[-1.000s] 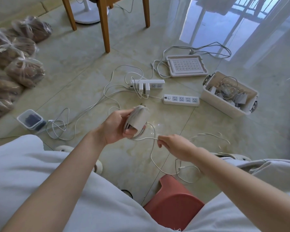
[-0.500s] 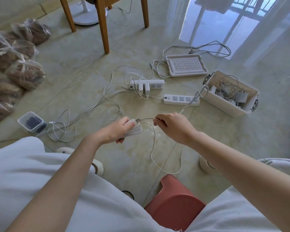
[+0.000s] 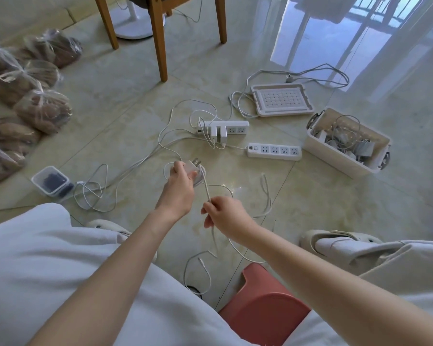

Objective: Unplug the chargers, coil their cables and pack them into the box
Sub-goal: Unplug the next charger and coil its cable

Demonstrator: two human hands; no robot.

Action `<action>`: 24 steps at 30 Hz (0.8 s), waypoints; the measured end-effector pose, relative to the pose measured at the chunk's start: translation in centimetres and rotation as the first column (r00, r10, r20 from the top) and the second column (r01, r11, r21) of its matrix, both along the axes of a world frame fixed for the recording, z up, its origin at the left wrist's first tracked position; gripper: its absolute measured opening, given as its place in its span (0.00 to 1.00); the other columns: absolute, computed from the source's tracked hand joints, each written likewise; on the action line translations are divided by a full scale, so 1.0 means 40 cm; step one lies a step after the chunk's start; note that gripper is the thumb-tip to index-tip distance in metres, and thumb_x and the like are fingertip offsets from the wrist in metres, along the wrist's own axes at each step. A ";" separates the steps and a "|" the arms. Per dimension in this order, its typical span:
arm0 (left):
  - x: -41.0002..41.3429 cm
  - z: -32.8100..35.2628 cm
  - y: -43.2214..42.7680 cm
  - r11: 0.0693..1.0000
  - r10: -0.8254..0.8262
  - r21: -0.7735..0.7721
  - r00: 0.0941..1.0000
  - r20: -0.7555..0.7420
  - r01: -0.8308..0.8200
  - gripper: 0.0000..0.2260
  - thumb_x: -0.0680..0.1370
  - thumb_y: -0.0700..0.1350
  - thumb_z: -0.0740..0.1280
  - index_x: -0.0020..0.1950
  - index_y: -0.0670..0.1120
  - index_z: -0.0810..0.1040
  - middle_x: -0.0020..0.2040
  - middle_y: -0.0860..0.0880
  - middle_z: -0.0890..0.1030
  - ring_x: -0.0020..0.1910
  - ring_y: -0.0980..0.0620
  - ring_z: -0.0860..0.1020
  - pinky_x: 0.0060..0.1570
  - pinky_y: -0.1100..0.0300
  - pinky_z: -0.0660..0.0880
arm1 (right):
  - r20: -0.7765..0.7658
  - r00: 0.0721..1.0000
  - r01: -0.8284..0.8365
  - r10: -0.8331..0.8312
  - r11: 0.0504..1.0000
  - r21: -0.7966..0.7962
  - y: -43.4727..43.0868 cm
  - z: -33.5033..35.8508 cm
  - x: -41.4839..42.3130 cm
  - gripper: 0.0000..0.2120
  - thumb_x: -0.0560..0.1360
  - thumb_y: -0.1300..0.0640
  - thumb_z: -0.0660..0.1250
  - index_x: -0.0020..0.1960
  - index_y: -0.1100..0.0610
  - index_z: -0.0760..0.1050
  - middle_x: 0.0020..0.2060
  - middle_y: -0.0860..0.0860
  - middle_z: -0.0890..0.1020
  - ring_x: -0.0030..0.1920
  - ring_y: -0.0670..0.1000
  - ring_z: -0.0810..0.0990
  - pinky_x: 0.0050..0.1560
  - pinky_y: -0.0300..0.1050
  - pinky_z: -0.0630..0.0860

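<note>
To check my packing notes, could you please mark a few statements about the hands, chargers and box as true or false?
1. The left hand holds a charger. True.
2. The right hand is empty. False: it pinches the cable.
3. The box is empty. False: it holds packed cables.
4. Two chargers are plugged into the far strip. True.
5. The lid sits on the box. False: it lies on the floor beside it.

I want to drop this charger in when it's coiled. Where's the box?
In the head view, the box sits on the floor on the right, beyond the right end of the nearer power strip, with the grid-patterned tray behind it.
</note>
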State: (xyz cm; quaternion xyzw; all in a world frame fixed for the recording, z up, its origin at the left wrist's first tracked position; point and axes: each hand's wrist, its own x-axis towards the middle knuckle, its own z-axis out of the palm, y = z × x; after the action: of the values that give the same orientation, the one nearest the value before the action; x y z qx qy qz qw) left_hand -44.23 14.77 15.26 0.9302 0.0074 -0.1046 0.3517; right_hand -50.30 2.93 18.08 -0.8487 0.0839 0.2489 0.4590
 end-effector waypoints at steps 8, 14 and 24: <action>0.027 0.007 -0.035 0.527 0.301 -0.660 0.844 -0.443 -0.535 0.15 0.84 0.49 0.49 0.58 0.38 0.65 0.48 0.38 0.75 0.30 0.48 0.80 0.31 0.60 0.78 | 0.147 0.987 -0.060 0.059 0.998 0.001 0.043 -0.002 -0.008 0.10 0.79 0.59 0.56 0.42 0.55 0.73 0.31 0.51 0.81 0.41 0.52 0.79 0.48 0.46 0.75; 0.055 0.041 -0.009 -0.161 0.141 -0.636 0.620 -0.772 -0.755 0.14 0.84 0.45 0.51 0.46 0.39 0.71 0.40 0.39 0.73 0.27 0.47 0.76 0.23 0.61 0.76 | 0.112 0.985 -0.127 0.130 0.991 -0.033 0.017 -0.044 -0.041 0.18 0.80 0.50 0.56 0.35 0.54 0.75 0.27 0.47 0.74 0.28 0.44 0.72 0.34 0.38 0.67; 0.067 0.048 0.030 -0.234 -0.098 -0.584 0.617 -0.781 -0.777 0.13 0.76 0.42 0.54 0.39 0.38 0.73 0.32 0.43 0.75 0.15 0.55 0.65 0.14 0.68 0.58 | 0.329 0.931 -0.151 0.162 0.987 -0.058 -0.089 -0.069 -0.068 0.11 0.80 0.56 0.57 0.49 0.57 0.78 0.36 0.48 0.79 0.34 0.43 0.74 0.39 0.37 0.69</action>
State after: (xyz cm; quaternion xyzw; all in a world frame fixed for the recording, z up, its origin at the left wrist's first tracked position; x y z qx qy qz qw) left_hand -41.55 15.98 17.20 0.2141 0.3288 -0.2335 0.8897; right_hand -53.00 -0.63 15.33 -0.8897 -0.0586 0.1367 0.4316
